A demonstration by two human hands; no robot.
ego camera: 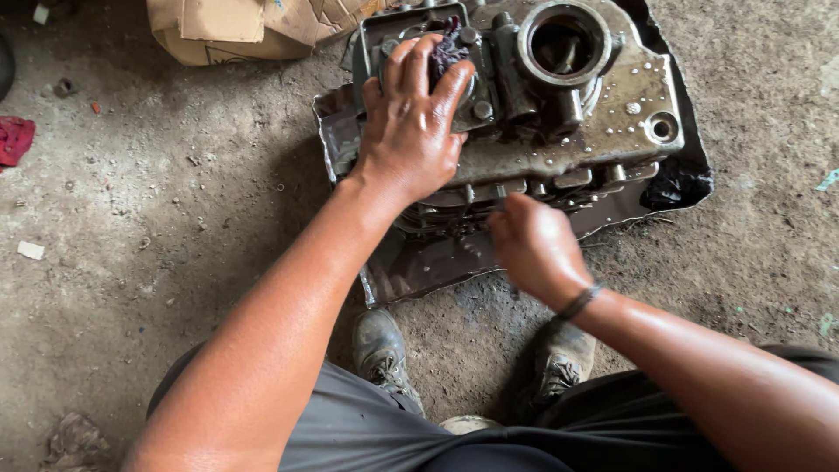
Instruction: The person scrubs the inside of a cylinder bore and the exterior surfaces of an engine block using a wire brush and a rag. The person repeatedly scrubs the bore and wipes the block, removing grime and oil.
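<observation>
The left hand (411, 131) lies spread over the upper left part of a greasy metal engine casing (559, 131), fingers fanned and bent, pressing a dark, crumpled rag (447, 48) against the metal; the cloth pokes out between the index and middle fingers. The right hand (535, 249) hangs at the near edge of the casing with its fingers curled loosely inward; it is blurred, and whether it grips anything cannot be told. A dark band (578, 301) circles that wrist.

The casing is a blocky grey casting, wet with oil that beads in droplets on its flat top, with a wide round bore (564, 44) toward its far side, a smaller round hole (662, 128) at the right corner, and bolt heads along the edges. It sits on a bent sheet-metal tray (419, 267), dull and oil-slicked, whose ragged black right edge rests on the floor (157, 218).

The floor is rough, dusty concrete strewn with grit. A torn cardboard box (245, 26) lies just beyond the tray's far left corner, a red cloth (13, 140) at the floor's left edge. Two scuffed, dirt-caked boots (380, 350) stand just below the tray's near edge.
</observation>
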